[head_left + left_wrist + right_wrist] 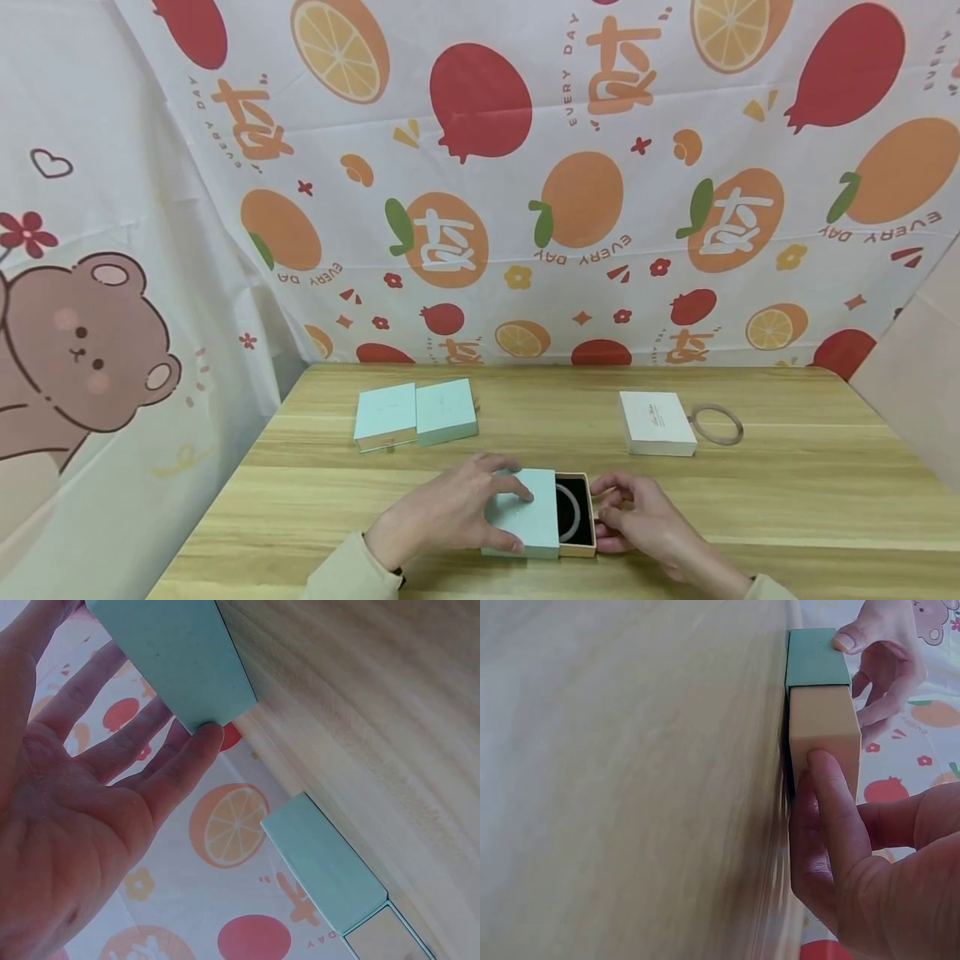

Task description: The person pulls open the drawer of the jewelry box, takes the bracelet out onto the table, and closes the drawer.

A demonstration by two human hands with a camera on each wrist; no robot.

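A light teal box cover [540, 492] lies near the front of the table, with its tan-sided drawer [577, 551] partly out to the right. Inside, on black lining, sits a pale grey bangle [576, 510], its left part hidden beneath the cover. My left hand [459, 505] grips the cover, thumb at the near edge and fingers across the top and far side. At the drawer's outer end, my right hand [647, 518] holds on with curled fingers. One fingertip presses the tan end face in the right wrist view, where the other fingers are partly hidden.
Two more teal boxes, a left one [386, 412] and a right one [446, 410], stand side by side at the back left. Toward the back right is a white box [657, 421] with a grey ring [738, 425] beside it. A fruit-print cloth [517, 200] hangs behind the wooden table [315, 492].
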